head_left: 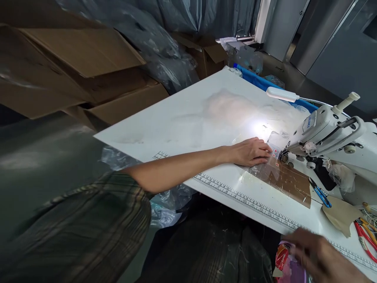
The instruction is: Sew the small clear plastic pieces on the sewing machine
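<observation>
My left hand lies palm down beside the needle of a white sewing machine. Its bent fingers press and hold a clear plastic sheet with small red marks, close to the presser foot. Under part of the plastic, a brown board with thread scraps lies on the table. Low at the right, my right hand is blurred by motion, over the table's front edge. Just beside it is a pink and purple container with a red packet. Whether the right fingers hold anything is unclear.
The white table has a ruler strip along its front. Blue thread snips, a tan scrap and red-handled pliers lie to the right. Thin clear plastic spreads behind my left hand. Cardboard boxes stand at the left.
</observation>
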A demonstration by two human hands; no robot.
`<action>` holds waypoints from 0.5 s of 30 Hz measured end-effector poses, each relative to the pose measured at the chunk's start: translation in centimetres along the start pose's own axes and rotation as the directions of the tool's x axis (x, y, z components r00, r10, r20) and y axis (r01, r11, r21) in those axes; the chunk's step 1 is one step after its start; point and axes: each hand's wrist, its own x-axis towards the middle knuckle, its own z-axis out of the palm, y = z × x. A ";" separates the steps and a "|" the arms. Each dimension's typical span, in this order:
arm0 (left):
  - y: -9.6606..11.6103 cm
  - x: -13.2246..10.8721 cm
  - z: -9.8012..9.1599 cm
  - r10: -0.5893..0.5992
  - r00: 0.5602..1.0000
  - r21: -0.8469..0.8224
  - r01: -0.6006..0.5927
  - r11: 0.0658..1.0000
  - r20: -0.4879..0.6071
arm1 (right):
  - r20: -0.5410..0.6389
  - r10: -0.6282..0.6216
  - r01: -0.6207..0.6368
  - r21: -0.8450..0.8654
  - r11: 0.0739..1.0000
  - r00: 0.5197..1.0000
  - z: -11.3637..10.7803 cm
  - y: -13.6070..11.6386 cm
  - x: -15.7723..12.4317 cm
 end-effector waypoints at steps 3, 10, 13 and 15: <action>0.3 -0.1 0.2 0.005 0.992 0.073 0.004 0.997 -0.128 | -0.277 0.022 -0.026 -0.008 1.000 0.960 -1.8 1.3 3.6; 0.0 1.5 -1.0 -0.110 0.979 0.244 0.149 0.958 -0.169 | -0.555 0.053 -0.187 -0.187 0.964 0.830 -2.2 1.4 12.6; -1.2 3.6 -1.0 -0.128 0.992 0.298 0.126 0.946 -0.013 | -0.580 0.036 -0.225 -0.257 0.940 0.814 -1.1 1.1 13.9; -2.2 5.3 -0.6 -0.153 0.983 0.304 0.115 0.946 0.103 | -0.611 -0.022 -0.175 -0.260 0.950 0.791 -0.3 1.2 14.1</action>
